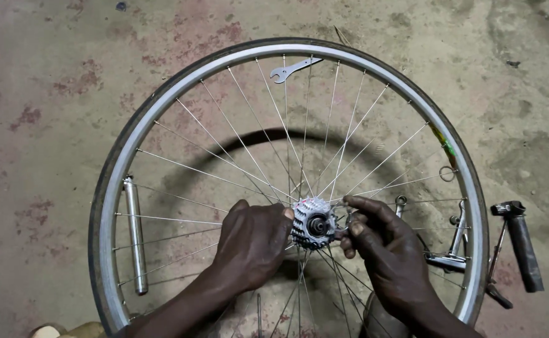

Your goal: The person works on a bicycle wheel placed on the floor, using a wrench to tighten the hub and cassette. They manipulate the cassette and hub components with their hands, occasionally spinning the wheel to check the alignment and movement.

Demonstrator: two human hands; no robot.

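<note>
Dim, even light falls from above, leaving the concrete floor [55, 94] muted. The wheel [161, 100] casts a soft curved shadow beneath its spokes [237, 134], which glint faintly. Focus stays sharp throughout, with slight darkening at the corners.

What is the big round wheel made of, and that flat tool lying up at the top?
The wheel rim looks like bare metal, probably aluminium or steel: pale silver with a dull shine. The tyre around it looks like black rubber, matte and dark. The thin spokes look like steel wire, glinting. The flat spanner looks like plated steel, bright grey. The gear cluster between the hands seems to be steel too.
</note>
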